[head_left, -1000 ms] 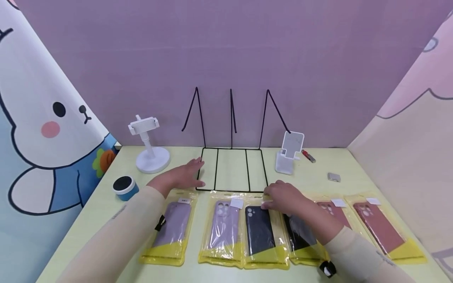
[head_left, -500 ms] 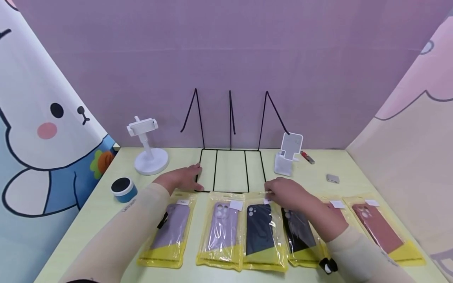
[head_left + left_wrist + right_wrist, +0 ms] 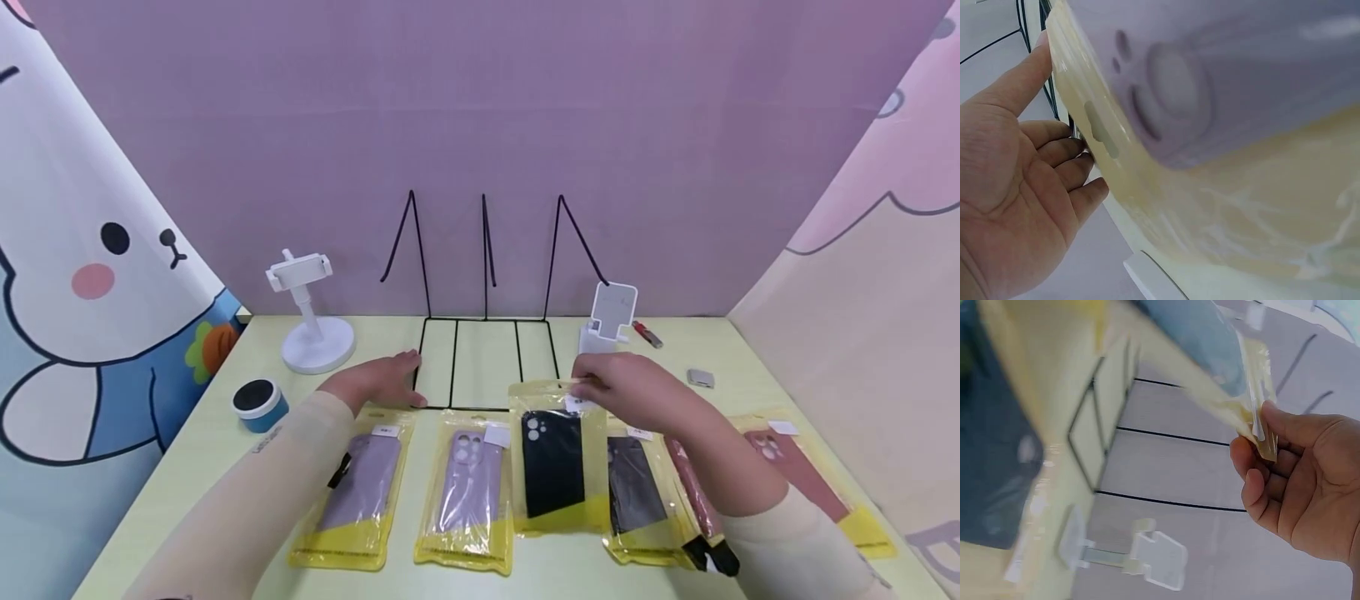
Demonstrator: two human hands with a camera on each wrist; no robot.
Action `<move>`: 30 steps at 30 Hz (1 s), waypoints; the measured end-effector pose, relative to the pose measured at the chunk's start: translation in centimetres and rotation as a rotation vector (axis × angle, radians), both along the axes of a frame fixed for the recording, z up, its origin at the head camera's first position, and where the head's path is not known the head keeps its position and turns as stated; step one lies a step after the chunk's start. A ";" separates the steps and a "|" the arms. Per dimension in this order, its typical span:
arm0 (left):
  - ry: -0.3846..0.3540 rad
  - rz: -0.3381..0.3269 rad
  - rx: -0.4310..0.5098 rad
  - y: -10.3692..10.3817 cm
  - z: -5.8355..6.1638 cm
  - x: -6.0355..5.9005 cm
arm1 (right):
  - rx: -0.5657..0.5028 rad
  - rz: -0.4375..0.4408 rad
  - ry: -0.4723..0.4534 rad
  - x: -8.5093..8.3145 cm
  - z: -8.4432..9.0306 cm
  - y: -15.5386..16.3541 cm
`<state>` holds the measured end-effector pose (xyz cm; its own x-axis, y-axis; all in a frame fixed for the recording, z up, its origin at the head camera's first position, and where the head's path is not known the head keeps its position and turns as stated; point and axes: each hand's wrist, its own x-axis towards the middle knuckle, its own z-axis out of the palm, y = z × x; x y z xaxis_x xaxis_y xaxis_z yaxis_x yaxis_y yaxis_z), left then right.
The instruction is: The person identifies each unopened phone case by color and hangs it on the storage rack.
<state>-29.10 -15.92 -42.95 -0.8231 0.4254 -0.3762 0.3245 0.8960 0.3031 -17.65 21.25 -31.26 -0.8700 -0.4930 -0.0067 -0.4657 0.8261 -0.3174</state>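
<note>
Head view, wire rack (image 3: 486, 362), white phone stands (image 3: 308, 321) flanking

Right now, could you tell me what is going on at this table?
A person's right hand pinches the top edge of a bagged black phone case, lifted out of a row of bagged cases. The left hand rests flat at the left edge of a black wire rack behind the row.

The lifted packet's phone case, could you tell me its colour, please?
Black phone case, clearest in the head view.
</note>
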 end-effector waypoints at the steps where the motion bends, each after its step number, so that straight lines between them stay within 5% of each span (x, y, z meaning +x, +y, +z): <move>1: -0.001 0.003 0.006 0.0 0.0 0.0 | -0.014 -0.001 -0.001 0.1 0.5 0.0; 12: -0.004 0.017 0.025 -0.2 -0.3 0.0 | -0.145 -0.001 0.128 0.6 4.0 0.9; 24: -0.011 0.028 0.023 -0.1 0.0 0.4 | -0.394 -0.145 0.296 0.1 6.0 3.0; 30: -0.014 0.043 0.023 -0.1 0.0 0.4 | -0.445 -0.225 0.286 -0.5 6.8 3.6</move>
<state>-28.70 -16.00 -42.98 -0.8356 0.3984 -0.3782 0.2814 0.9017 0.3281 -18.18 24.85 -24.45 -0.8907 -0.1969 0.4097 -0.4120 0.7305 -0.5446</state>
